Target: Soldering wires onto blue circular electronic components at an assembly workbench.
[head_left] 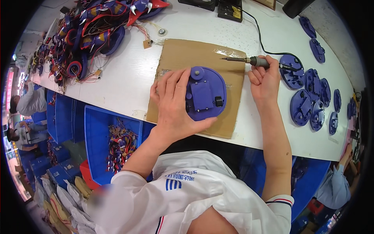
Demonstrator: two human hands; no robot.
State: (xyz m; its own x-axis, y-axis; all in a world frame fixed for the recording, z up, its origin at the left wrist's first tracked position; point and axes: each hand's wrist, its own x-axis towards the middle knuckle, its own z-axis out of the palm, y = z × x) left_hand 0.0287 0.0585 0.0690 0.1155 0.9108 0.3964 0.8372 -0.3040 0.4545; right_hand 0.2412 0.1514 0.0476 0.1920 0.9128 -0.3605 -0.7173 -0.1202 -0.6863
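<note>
My left hand [171, 101] is wrapped round the left edge of a purple oval toy base [202, 94], its thumb along the near rim. The base lies on a brown cardboard sheet [230, 113], showing a raised rectangular cover, small screws and a black wheel. Further right, my right hand [265, 82] grips a soldering iron [258, 61] by its dark grey handle. The iron's metal tip points left, above the far part of the cardboard and apart from the base.
Several purple bases [302, 107] lie at the right of the white table [128, 74]. A pile of purple and red toy parts with wires [97, 35] covers the far left. Blue bins [93, 144] stand below the front edge. A black cord [260, 35] runs behind the iron.
</note>
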